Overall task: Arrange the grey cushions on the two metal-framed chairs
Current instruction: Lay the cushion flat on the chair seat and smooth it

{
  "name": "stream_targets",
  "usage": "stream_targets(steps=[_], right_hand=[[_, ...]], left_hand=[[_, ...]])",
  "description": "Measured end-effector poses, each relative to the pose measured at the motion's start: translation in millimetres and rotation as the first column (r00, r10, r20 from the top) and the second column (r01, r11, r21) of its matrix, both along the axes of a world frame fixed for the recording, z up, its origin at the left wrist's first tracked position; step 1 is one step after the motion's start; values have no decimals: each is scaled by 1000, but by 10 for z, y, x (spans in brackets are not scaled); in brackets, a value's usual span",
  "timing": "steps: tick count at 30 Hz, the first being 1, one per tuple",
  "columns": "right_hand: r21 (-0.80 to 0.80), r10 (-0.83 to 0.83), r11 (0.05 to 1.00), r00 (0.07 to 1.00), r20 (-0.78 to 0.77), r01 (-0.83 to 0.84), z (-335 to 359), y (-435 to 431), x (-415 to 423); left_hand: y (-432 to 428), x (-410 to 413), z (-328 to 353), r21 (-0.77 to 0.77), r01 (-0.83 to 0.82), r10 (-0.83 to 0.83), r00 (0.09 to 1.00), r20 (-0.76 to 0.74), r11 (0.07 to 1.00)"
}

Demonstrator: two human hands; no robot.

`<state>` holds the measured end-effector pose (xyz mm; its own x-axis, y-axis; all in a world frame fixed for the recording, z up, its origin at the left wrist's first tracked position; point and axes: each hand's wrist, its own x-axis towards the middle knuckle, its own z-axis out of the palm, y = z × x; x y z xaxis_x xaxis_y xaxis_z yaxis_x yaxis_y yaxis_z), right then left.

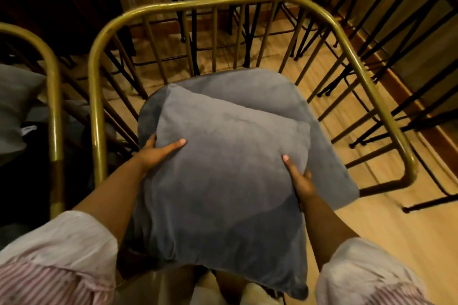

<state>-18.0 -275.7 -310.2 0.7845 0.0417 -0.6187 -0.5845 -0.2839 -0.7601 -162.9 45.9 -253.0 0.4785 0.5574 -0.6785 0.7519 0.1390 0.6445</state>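
I hold a square grey cushion (223,181) flat in front of me, over the grey padded seat (329,146) of a brass-coloured metal-framed chair (210,0). My left hand (158,153) grips the cushion's left edge, thumb on top. At the cushion's right edge my right hand (300,178) grips it the same way. The cushion covers most of the seat. A second brass-framed chair (53,96) stands at the left, with another grey cushion (14,106) on it, partly cut off by the frame edge.
Black metal stool legs (309,22) crowd the wooden floor behind and to the right of the chair. A wooden counter base (421,62) runs along the right. The far left is dark.
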Motion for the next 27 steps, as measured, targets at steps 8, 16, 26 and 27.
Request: stream_targets(steps=[8,16,26,27], right_hand=[[18,157,986,969,190,-163,410,-62,426],[30,375,922,909,183,-386,687,33,1248],[-26,495,863,834,246,-504,181,-164,1351],[-21,493,864,837,239,-503,186,-164,1366]], left_hand=[[-291,74,309,81,-116,113,993,40,990],[-756,95,193,-21,-323,321,931,174,946],[-1172,74,-173,20,-405,397,905,155,914],[-1172,81,-150,23,-402,394,906,157,915]])
